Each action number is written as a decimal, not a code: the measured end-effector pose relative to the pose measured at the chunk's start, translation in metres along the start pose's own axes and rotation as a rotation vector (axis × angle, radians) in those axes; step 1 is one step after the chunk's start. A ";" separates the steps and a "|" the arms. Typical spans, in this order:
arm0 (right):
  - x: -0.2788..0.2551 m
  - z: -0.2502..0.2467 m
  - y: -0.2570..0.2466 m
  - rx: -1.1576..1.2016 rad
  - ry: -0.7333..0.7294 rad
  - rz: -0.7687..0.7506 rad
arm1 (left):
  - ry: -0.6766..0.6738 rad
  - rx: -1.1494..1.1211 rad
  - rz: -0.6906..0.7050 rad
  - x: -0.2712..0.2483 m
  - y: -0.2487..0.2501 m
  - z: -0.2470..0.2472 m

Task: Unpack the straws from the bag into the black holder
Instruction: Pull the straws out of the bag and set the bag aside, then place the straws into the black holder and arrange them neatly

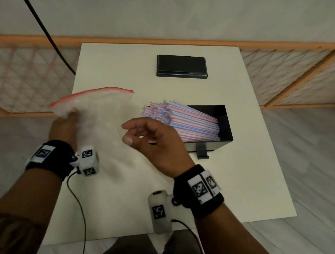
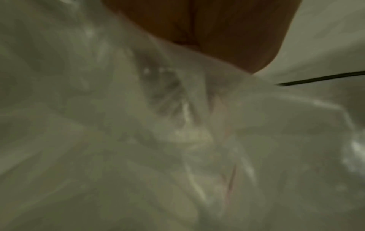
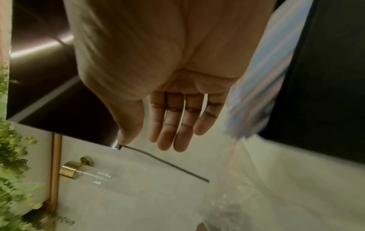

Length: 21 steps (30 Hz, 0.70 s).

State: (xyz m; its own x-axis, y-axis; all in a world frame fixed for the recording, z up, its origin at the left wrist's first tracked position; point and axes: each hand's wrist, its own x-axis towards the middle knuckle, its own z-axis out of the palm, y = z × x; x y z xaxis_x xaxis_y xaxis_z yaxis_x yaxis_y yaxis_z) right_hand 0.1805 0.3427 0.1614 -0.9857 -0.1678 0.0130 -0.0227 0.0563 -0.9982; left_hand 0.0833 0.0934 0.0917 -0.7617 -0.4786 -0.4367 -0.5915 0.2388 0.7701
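A bundle of pink, blue and white striped straws (image 1: 183,121) lies slanted in the open black holder (image 1: 225,127) on the white table, its ends sticking out over the left rim. My left hand (image 1: 63,123) grips a clear plastic bag (image 1: 96,110) with a red zip strip, held above the table's left part; the bag looks empty. That crumpled bag (image 2: 177,140) fills the left wrist view. My right hand (image 1: 142,135) hovers between bag and holder, fingers relaxed and holding nothing. In the right wrist view the fingers (image 3: 173,125) are straight, with the straws (image 3: 262,87) beside them.
The holder's flat black lid (image 1: 181,66) lies at the back of the table (image 1: 117,64). A black cable (image 1: 41,24) hangs at the left. A wooden lattice rail (image 1: 295,76) runs behind the table. Wrist camera cables trail over the table's front edge.
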 end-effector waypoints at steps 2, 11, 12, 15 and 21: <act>-0.010 -0.023 -0.001 -0.019 0.063 -0.013 | -0.083 0.030 -0.033 0.003 -0.005 0.023; -0.029 -0.125 0.040 -0.110 0.198 0.044 | -0.209 0.325 -0.050 -0.004 -0.008 0.074; -0.027 -0.137 0.045 -0.123 0.202 0.047 | -0.170 0.350 -0.065 -0.004 -0.008 0.071; -0.023 -0.170 0.055 -0.193 0.210 0.042 | 0.049 0.303 -0.063 -0.016 -0.003 0.065; -0.008 -0.199 0.059 -0.431 0.077 -0.097 | 0.112 -0.084 0.357 -0.080 0.012 0.083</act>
State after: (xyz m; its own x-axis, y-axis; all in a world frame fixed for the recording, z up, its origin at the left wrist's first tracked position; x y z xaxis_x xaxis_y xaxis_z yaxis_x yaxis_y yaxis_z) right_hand 0.1535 0.5436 0.1140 -0.9849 -0.1192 0.1257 -0.1666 0.4520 -0.8763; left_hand 0.1156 0.2051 0.0969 -0.8793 -0.4687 -0.0843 -0.2673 0.3393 0.9019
